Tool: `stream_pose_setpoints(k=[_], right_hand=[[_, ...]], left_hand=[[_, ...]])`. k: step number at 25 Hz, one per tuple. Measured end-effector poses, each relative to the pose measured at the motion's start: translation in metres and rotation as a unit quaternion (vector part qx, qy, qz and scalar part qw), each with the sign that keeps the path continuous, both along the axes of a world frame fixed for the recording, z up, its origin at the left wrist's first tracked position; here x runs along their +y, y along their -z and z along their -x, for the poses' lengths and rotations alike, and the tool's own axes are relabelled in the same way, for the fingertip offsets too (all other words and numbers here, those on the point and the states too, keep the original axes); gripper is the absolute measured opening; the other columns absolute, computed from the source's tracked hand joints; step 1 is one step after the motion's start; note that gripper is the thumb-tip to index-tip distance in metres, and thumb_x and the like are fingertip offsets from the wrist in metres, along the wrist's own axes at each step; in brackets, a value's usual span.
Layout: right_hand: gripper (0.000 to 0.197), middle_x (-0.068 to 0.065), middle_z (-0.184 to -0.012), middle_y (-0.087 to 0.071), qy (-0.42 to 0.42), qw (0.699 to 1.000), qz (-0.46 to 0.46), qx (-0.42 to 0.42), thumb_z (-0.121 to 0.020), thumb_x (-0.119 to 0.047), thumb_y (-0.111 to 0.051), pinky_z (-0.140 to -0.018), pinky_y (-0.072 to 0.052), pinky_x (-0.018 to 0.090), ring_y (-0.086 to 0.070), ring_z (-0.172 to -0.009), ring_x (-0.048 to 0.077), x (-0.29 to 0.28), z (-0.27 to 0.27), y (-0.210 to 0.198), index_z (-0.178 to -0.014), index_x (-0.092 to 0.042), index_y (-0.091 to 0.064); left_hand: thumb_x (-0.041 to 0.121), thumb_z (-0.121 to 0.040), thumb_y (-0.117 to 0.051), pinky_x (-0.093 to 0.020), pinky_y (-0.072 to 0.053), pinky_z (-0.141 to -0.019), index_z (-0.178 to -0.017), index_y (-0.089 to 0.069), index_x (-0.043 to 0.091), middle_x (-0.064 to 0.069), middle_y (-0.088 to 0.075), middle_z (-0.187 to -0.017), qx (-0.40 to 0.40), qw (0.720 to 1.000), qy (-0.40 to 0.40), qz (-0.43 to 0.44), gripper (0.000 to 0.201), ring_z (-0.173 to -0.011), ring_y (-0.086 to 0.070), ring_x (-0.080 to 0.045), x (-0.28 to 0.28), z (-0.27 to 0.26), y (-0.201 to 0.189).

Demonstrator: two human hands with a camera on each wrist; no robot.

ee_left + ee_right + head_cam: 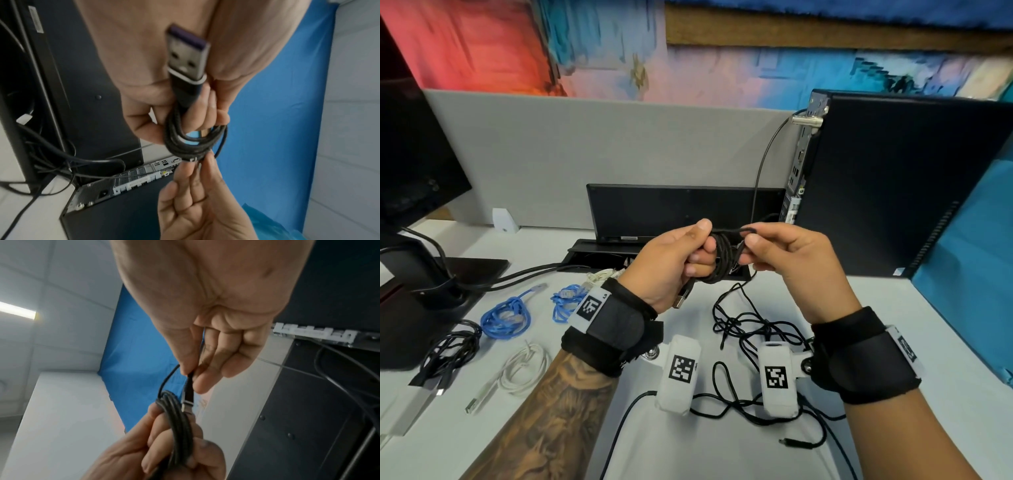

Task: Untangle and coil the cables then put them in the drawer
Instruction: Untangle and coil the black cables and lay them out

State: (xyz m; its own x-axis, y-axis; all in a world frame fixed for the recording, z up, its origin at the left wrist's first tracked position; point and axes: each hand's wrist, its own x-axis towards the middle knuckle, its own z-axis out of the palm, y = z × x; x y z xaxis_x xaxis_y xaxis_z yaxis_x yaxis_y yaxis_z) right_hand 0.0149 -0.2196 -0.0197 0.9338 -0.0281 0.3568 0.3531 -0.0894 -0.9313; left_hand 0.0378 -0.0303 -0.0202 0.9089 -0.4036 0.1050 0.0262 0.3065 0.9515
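The left hand (666, 265) grips the coiled black cable (720, 258) above the desk (893, 342), its USB plug (186, 60) at the palm, while the right hand (796, 260) pinches the cable's free end.

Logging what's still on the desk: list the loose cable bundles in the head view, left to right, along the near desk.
black cable bundle → larger blue cable coil → white cable coil → smaller blue cable bundle → tangled black cables, lying below the hands.
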Motion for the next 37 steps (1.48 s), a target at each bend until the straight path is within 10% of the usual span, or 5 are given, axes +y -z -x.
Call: stream_pose_setpoints(k=[15,22,27,32,37], right_hand=[[0.021,0.013,-0.075,-0.066,-0.074,0.991,-0.071,0.088,-0.097,-0.005,-0.061,-0.06,-0.042,0.025,-0.053,-0.055,0.009,0.019,-0.002,0.01,-0.112,-0.017,-0.07],[0.037,-0.002,-0.106,-0.074,-0.1,0.993,0.046,-0.03,-0.089,-0.021,-0.075,-0.085,-0.058,0.028,-0.071,-0.097,0.015,0.035,0.015,0.004,-0.124,-0.026,-0.066],[0.014,-0.007,-0.082,-0.074,0.057,0.993,0.04,-0.1,-0.099,-0.019,-0.062,-0.066,-0.053,0.016,-0.07,-0.075,0.003,0.028,0.012,-0.002,-0.106,-0.012,-0.072],[0.015,-0.002,-0.086,-0.076,0.047,0.99,0.05,-0.123,-0.101,-0.012,-0.059,-0.068,-0.053,0.015,-0.072,-0.081,0.005,0.015,0.012,-0.008,-0.104,-0.008,-0.073],[0.013,-0.005,-0.078,-0.072,0.072,0.99,0.061,-0.107,-0.1,-0.016,-0.061,-0.063,-0.048,0.012,-0.065,-0.069,0.0,0.017,0.011,-0.008,-0.097,-0.011,-0.073]], left_hand=[[0.037,-0.097,-0.046,-0.015,-0.033,-0.057,-0.074,-0.055,0.014,0.005,-0.032,-0.06,0.034,0.999,0.011,0.04,0.034,-0.048,-0.028,-0.004,0.004,0.001,0.003],[0.039,-0.101,-0.048,-0.046,-0.05,-0.081,-0.077,-0.059,0.013,-0.019,-0.05,-0.08,-0.033,0.993,-0.104,0.038,0.037,-0.075,-0.053,-0.034,-0.012,0.001,0.005],[0.018,-0.1,-0.046,-0.019,-0.04,-0.06,-0.086,-0.056,0.005,-0.005,-0.037,-0.074,-0.029,0.995,-0.016,0.093,0.021,-0.065,-0.033,-0.013,-0.022,0.009,0.002],[-0.002,-0.081,-0.043,-0.045,-0.039,-0.099,-0.124,-0.045,-0.006,-0.013,-0.036,-0.091,0.007,0.986,0.092,0.136,0.044,-0.073,-0.04,-0.018,-0.022,0.01,0.006],[0.011,-0.092,-0.05,-0.032,-0.047,-0.087,-0.124,-0.048,-0.002,-0.001,-0.055,-0.085,-0.056,0.993,0.061,0.087,0.035,-0.067,-0.044,-0.007,-0.022,0.01,0.008]])
